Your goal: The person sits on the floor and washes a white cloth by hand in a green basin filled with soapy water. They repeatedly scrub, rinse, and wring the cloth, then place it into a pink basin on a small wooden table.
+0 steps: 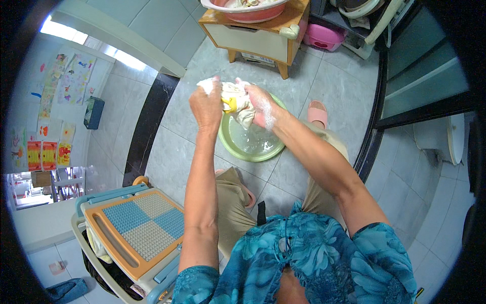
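Note:
A bunched, wet white cloth with a yellow part (pixel 237 100) is held between my two hands, above a light green basin (pixel 252 156) on the floor. My left hand (pixel 206 106) is closed around the cloth's left end, where some white foam or cloth shows over the fingers. My right hand (pixel 260 102) grips the other end, with soap suds on the palm and wrist. The basin holds cloudy water with some bubbles. Part of the cloth hangs down over the water, and the basin's upper part is hidden behind it and my hands.
A wooden cabinet (pixel 250 40) carries a pink and white basin (pixel 252 15). Beside it is a pink plastic container (pixel 324 36). A folding play table with a studded top (pixel 146 224) stands at lower left. A black-framed glass door (pixel 421 76) is at right.

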`<action>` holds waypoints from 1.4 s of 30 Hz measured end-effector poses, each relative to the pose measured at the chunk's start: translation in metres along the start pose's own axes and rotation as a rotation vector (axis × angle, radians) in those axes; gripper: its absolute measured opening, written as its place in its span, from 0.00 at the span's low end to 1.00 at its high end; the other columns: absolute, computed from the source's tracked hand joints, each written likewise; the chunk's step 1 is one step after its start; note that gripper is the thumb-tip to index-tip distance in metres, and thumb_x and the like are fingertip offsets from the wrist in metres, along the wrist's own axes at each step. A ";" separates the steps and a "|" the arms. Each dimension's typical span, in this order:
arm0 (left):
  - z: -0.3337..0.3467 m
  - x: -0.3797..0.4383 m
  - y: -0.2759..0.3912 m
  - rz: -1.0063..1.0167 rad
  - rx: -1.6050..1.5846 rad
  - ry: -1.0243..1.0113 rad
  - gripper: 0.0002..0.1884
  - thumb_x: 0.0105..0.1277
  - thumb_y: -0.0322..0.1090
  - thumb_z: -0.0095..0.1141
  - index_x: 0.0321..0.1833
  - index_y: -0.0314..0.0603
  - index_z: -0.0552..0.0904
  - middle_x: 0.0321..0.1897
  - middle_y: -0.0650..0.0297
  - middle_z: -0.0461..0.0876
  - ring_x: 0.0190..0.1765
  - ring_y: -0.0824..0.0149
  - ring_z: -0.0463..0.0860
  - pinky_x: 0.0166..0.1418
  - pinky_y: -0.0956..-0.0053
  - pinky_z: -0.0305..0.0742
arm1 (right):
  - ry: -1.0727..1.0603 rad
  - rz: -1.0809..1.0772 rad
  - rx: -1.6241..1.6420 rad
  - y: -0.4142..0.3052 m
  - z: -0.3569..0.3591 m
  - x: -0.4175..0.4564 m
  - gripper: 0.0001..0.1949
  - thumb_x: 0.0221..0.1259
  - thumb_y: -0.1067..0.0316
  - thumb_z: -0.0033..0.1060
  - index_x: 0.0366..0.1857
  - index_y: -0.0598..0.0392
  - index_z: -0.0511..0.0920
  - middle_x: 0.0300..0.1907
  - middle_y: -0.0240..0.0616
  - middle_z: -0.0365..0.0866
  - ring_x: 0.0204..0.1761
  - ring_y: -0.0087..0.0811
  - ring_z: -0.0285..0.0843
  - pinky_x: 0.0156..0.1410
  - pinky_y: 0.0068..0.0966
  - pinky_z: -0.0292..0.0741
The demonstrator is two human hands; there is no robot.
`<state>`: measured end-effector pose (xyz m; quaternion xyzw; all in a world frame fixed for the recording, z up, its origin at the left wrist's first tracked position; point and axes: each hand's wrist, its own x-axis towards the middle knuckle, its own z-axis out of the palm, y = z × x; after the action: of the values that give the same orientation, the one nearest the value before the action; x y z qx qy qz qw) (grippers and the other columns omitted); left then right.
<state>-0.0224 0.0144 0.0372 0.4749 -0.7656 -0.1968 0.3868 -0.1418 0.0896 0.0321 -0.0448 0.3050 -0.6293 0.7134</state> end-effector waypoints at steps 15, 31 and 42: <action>0.019 -0.048 0.070 0.016 0.352 -0.079 0.25 0.67 0.49 0.51 0.22 0.31 0.80 0.21 0.41 0.78 0.27 0.42 0.80 0.33 0.51 0.72 | 0.031 -0.035 -0.015 0.013 -0.009 0.026 0.16 0.69 0.49 0.49 0.40 0.51 0.76 0.35 0.31 0.79 0.36 0.24 0.77 0.41 0.26 0.77; 0.020 -0.012 0.037 -0.012 0.079 0.136 0.17 0.66 0.37 0.54 0.23 0.32 0.81 0.15 0.47 0.76 0.21 0.52 0.80 0.28 0.57 0.69 | 0.050 -0.093 -0.007 0.017 0.012 -0.007 0.11 0.68 0.55 0.51 0.41 0.49 0.76 0.36 0.26 0.80 0.36 0.24 0.78 0.41 0.24 0.76; -0.027 -0.020 0.014 -0.692 -0.825 -0.679 0.24 0.60 0.49 0.66 0.47 0.32 0.81 0.34 0.61 0.84 0.33 0.70 0.82 0.37 0.75 0.76 | 0.057 -0.105 -0.151 -0.004 -0.002 0.005 0.22 0.72 0.51 0.44 0.52 0.63 0.74 0.48 0.43 0.80 0.51 0.35 0.79 0.62 0.29 0.71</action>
<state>-0.0040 0.0405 0.0554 0.4177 -0.5092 -0.7288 0.1876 -0.1464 0.0843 0.0308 -0.0967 0.3690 -0.6419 0.6651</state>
